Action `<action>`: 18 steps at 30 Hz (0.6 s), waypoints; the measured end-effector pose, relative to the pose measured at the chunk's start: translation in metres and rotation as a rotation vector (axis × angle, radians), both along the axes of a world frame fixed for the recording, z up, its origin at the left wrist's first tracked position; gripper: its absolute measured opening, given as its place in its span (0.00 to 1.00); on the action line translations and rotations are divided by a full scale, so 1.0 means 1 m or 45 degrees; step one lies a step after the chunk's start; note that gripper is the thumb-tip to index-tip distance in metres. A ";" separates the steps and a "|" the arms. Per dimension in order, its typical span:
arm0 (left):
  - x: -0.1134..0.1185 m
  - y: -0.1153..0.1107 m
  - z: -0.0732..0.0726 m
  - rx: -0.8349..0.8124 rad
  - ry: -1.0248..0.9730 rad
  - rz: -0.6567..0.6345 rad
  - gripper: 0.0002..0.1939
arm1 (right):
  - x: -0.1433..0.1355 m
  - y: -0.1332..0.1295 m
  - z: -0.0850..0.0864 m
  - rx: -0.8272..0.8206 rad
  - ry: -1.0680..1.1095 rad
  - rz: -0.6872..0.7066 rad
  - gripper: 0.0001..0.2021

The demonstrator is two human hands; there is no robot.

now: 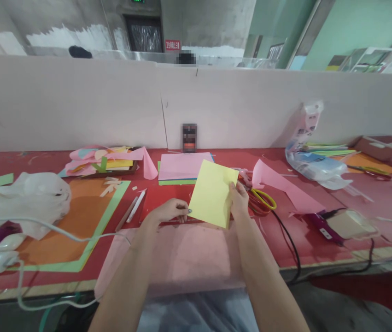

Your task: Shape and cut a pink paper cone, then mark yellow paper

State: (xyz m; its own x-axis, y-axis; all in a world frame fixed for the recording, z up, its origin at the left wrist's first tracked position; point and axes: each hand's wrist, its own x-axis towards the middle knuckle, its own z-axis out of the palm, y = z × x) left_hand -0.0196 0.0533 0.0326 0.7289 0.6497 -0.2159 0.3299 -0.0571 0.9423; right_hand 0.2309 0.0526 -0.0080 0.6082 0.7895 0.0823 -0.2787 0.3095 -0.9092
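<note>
A yellow sheet of paper [213, 193] is held up, tilted, over the red table. My right hand [239, 199] grips its right edge, thumb on the front. My left hand [171, 210] has its fingers closed at the sheet's lower left corner. Beneath the sheet is a flat red piece [157, 196], partly covered. Behind it lies a stack of paper with a pink sheet [178, 166] on top. A large pink sheet [196, 258] lies at the table's front edge under my forearms.
Scissors with yellow and red handles [265, 199] lie right of my right hand. White plastic bag [30, 200], orange paper [78, 216] and pens [136, 206] are left. A power strip [325, 229] with cables sits right. A pale partition [113, 106] stands behind.
</note>
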 end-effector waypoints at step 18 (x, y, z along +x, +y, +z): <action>-0.003 0.000 -0.001 -0.039 0.027 -0.008 0.17 | 0.010 0.000 -0.001 0.029 0.149 0.009 0.22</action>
